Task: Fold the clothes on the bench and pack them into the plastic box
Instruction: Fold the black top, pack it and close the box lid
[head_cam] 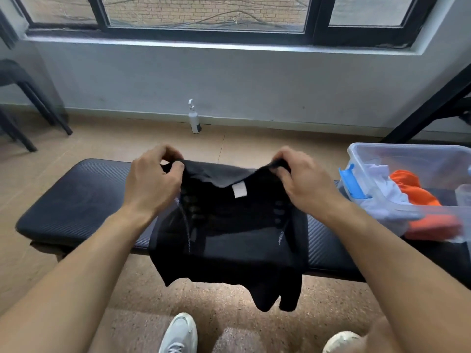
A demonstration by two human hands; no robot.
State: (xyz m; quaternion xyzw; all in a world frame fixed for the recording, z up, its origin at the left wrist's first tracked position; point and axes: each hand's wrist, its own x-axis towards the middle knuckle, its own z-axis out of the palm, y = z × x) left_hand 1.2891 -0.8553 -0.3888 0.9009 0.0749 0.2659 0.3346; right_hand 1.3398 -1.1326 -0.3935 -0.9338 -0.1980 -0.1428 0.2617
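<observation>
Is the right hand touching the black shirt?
Touching. The head view shows the right hand pinching the top edge of the black shirt, fingers curled over the fabric; the left hand grips the other corner.

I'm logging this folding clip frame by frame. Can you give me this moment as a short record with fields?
held item: black garment, white tag showing, hanging over the bench's near edge
left hand: fingers pinch the garment's top left corner
right hand: fingers pinch the top right corner
bench: black, padded
plastic box: clear, on the bench's right end
in box: white clothing, orange clothing
</observation>
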